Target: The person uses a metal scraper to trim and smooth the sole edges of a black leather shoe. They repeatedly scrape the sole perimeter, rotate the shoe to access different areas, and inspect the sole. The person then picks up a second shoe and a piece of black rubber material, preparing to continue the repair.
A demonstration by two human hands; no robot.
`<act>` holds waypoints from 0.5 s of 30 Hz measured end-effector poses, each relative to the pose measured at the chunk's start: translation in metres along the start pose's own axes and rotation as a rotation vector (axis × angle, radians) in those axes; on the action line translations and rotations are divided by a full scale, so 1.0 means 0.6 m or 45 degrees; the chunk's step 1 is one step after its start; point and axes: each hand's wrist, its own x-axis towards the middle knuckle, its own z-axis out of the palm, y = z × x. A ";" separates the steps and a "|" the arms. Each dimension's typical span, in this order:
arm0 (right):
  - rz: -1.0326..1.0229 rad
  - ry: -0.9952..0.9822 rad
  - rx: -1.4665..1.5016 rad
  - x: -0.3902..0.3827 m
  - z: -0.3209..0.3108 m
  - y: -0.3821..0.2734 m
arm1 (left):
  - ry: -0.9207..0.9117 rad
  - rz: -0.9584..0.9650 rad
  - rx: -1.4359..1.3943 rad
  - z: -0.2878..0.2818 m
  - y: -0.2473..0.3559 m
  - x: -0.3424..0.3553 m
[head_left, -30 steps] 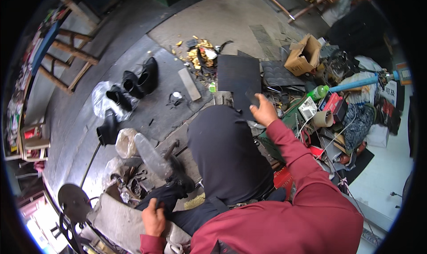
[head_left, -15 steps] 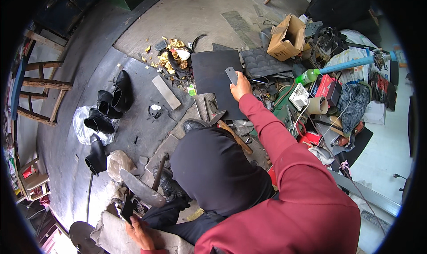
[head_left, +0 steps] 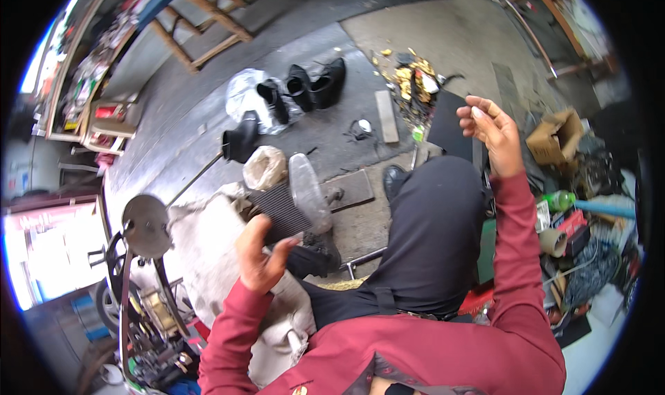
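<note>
My left hand (head_left: 262,258) is held above my lap with thumb and fingers apart, and nothing shows in it. Just beyond it, a dark ribbed sheet (head_left: 282,211) lies beside a grey sole-shaped metal plate (head_left: 308,191). A pale cloth (head_left: 208,236) covers my left leg. My right hand (head_left: 493,133) is raised over my right knee, its fingers loosely bent and apart, with nothing visible in it. Below and beyond that hand is a black flat sheet (head_left: 451,125) on the floor.
Black shoes (head_left: 327,87) and a boot (head_left: 240,137) stand ahead by a clear plastic bag (head_left: 242,94). A grey bar (head_left: 387,117) lies near yellow scraps (head_left: 418,76). A cardboard box (head_left: 554,137) and clutter fill the right. A round metal disc (head_left: 146,225) stands at left.
The view has swung left. My right hand has let go of the grey flat tool and drawn back from the black sheet. My left hand has let go of the dark piece and lifted.
</note>
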 end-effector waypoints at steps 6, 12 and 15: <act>0.016 -0.740 0.010 -0.091 0.222 -0.183 | 0.006 0.218 -0.160 -0.016 0.079 0.066; 0.172 -0.998 -0.015 -0.125 0.337 -0.156 | -0.104 0.337 -0.224 -0.030 0.124 0.094; 0.017 -0.838 -0.132 -0.103 0.331 -0.157 | -0.073 0.287 -0.250 -0.032 0.109 0.104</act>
